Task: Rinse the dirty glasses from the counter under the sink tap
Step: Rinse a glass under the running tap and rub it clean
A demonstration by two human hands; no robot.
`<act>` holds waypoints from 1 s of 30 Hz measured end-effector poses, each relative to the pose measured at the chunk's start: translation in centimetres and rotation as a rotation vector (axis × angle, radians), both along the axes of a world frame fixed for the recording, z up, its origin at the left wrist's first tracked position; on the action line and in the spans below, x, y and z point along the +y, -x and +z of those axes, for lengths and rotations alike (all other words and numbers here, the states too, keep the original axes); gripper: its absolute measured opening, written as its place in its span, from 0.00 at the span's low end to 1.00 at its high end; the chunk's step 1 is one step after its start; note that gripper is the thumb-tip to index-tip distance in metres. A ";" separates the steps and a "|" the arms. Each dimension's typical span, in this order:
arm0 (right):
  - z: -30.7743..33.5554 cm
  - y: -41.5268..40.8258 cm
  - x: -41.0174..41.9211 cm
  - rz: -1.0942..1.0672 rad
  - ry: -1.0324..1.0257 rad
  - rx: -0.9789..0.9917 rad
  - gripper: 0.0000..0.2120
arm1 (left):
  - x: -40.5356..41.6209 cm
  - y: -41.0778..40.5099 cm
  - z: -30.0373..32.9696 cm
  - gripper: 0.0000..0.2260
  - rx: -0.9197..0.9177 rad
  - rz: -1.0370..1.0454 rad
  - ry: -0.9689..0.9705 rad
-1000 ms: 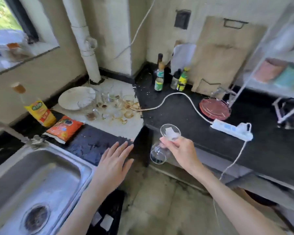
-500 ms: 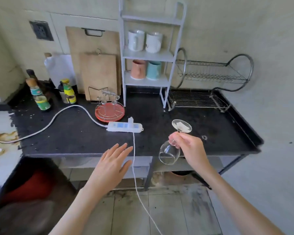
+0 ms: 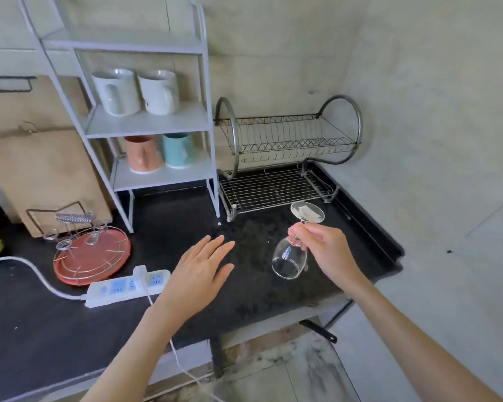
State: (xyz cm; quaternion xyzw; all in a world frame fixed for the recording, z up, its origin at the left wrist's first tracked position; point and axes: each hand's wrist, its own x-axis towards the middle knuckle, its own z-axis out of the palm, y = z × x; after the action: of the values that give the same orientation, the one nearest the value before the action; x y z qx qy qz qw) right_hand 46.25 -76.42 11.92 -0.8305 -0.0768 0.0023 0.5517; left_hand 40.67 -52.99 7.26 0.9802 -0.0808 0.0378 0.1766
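While only the head camera gives a view, it looks down over a black counter toward a corner of grey wall. The right hand pinches a stemmed glass by its stem, fingers curled round it, so the glass hangs upside down and tilted: its round foot is uppermost and its bowl opens downward, above the counter and not touching it. Held this way, any leftover water would likely drain out, which suggests the glass is rinsed and on its way to dry. The left hand hovers flat above the counter, fingers straight and spread, holding nothing, probably just for balance. Just behind the glass stands a two-tier wire dish rack, the likely place to set it. To the left, a white shelf unit holds two white mugs above and a pink and a teal cup below. Further left sit a red round tray with a wire glass holder on it, and a white power strip with its cable trailing off the counter's front edge. Neither sink nor tap is in view.
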 end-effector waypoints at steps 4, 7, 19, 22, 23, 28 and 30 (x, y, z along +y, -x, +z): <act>0.4 -6.8 0.9 -0.036 0.026 -0.029 0.09 | 1.1 -7.6 0.7 0.30 -0.012 -0.059 -0.051; 1.5 -11.7 1.6 -0.055 0.053 -0.078 0.10 | 2.3 -12.8 2.4 0.25 -0.054 -0.052 -0.068; 6.5 -31.1 7.8 0.026 0.085 -0.263 0.13 | 3.3 -26.3 6.3 0.27 -0.278 -0.013 -0.182; 5.6 -35.5 9.5 0.071 0.200 -0.252 0.18 | 2.8 -28.1 6.6 0.25 -0.318 0.051 -0.241; 5.0 -36.6 10.0 0.104 0.232 -0.242 0.18 | 2.7 -28.6 6.6 0.25 -0.324 0.072 -0.276; 2.7 -40.0 12.1 0.233 0.303 -0.237 0.12 | 2.4 -29.3 5.9 0.25 -0.323 0.110 -0.313; 2.0 -40.6 12.8 0.289 0.359 -0.233 0.13 | 2.3 -29.2 5.8 0.25 -0.330 0.124 -0.326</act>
State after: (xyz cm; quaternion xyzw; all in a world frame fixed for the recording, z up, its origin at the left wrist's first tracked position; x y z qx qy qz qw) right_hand 86.87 -63.65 13.87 -0.8903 -0.2559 -0.0012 0.3766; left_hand 69.85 -50.70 13.07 0.9794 -0.0534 0.1947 -0.0021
